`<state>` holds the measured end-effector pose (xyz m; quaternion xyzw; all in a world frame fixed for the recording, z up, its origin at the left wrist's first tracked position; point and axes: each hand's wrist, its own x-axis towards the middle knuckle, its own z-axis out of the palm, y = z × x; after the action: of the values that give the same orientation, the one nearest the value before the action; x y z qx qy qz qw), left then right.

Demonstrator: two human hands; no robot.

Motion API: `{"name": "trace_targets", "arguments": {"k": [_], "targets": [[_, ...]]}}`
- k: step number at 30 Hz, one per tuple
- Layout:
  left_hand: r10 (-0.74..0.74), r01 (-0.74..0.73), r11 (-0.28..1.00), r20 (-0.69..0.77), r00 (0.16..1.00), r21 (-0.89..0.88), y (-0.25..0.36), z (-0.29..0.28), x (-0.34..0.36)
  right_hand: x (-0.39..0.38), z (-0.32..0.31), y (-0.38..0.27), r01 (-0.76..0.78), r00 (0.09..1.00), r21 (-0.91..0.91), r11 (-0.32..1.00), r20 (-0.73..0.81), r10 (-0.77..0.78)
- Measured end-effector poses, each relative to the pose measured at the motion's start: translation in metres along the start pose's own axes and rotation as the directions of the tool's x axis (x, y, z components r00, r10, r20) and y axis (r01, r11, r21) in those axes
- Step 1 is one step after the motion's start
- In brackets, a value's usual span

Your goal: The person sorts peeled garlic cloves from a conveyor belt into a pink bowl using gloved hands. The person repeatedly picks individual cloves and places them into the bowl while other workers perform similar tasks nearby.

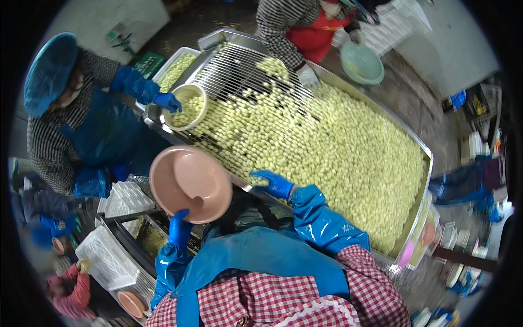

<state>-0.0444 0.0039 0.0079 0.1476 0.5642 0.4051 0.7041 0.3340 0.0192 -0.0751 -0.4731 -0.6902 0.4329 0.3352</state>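
My left hand (179,229), in a blue glove, grips the near rim of a pink plastic basin (188,169). Tilted, the basin shows its bare inside, which holds none of the pale pieces. My right hand (272,184), also blue-gloved, reaches over the near edge of a metal sorting table with its fingers stretched out and apart. Beside those fingers spread many small, roundish, pale green pieces (348,158); their exact kind I cannot make out. They lie thick at the right and thinner over the slatted metal grate (239,71).
On the left, a co-worker's gloved hand (166,102) touches a cream bowl (188,119) of pieces. Across the table, another person's gloved hand (308,77) rests among them near a green basin (362,62). White crates (111,261) stand at lower left.
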Motion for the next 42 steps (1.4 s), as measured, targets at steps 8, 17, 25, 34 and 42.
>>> {"name": "trace_targets", "arguments": {"k": [8, 17, 25, 34, 42], "targets": [[-0.153, 0.139, 0.956, -0.033, 0.988, -0.258, -0.036, -0.055, 0.013, -0.169, -0.005, 0.102, -0.194, 0.907, -0.638, 0.745, 0.173, 0.383], [-0.235, 0.230, 0.967, -0.037, 0.971, -0.106, -0.016, -0.076, -0.013, -0.250, -0.099, 0.036, -0.641, 0.261, -0.766, 0.054, -0.151, 0.954], [-0.305, 0.331, 0.939, -0.220, 0.927, 0.093, -0.016, -0.114, -0.033, -0.114, 0.010, 0.059, -0.713, 0.671, -0.474, 0.516, -0.247, 0.699], [-0.234, 0.257, 0.961, -0.201, 0.951, 0.098, 0.001, -0.106, -0.030, -0.020, 0.020, 0.060, -0.664, 0.722, -0.399, 0.632, -0.561, 0.405], [-0.132, 0.157, 0.984, -0.249, 0.960, 0.083, -0.004, -0.082, -0.030, -0.014, 0.007, 0.108, -0.680, 0.728, -0.502, 0.535, -0.378, 0.571]]}}
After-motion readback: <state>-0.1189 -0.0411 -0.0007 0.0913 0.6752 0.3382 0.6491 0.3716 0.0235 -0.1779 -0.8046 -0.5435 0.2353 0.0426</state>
